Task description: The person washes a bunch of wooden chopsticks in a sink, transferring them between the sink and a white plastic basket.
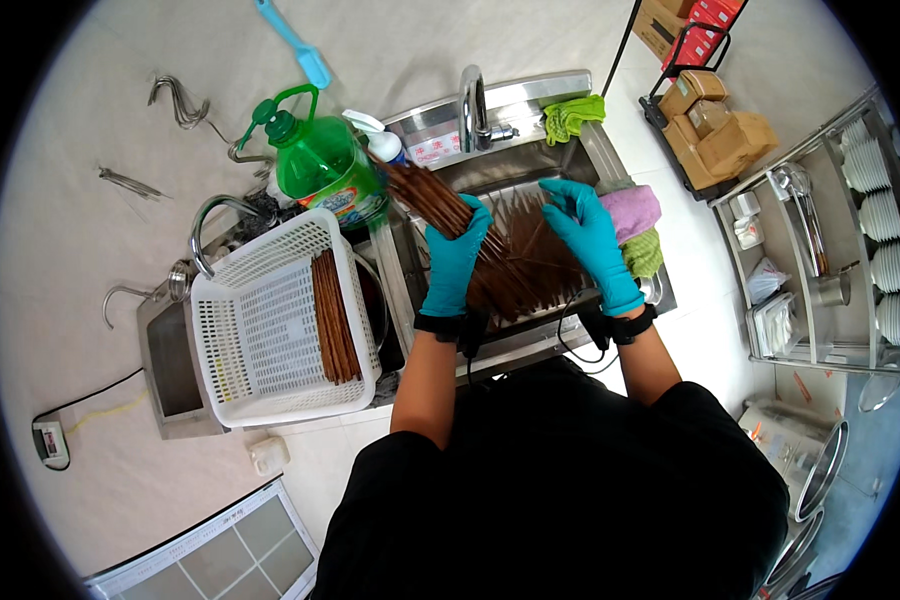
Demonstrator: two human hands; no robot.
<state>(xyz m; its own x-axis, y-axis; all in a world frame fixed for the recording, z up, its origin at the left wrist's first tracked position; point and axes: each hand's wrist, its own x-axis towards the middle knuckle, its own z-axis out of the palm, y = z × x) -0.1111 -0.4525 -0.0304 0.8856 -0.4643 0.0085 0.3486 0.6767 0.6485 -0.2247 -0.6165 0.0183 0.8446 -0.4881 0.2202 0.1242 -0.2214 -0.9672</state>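
Two gloved hands are seen at the centre of the frame, both covered in teal rubber. By the left hand a thick bundle of brown sticks is gripped, the fingers and thumb being closed around it; its upper end is slanted toward the upper left, past the sink's edge. The right hand is held just to the right, above the sink, with its fingers bent and pointed toward the upper left; whether a stick is pinched there cannot be told. Beneath and between the hands, many loose brown sticks are spread in the sink.

At centre left, another row of brown sticks is laid along the right side of a white plastic basket. Above the basket, a green jug is placed, with a white-topped bottle beside it. At the upper centre, the sink is overhung by a curved faucet, and a lime-green cloth is draped near its upper right corner. By the right wrist, a purple cloth is set at the sink's edge, with a green cloth below it. Cardboard boxes are stacked on a trolley at the upper right, and white plates are shelved at the right edge.
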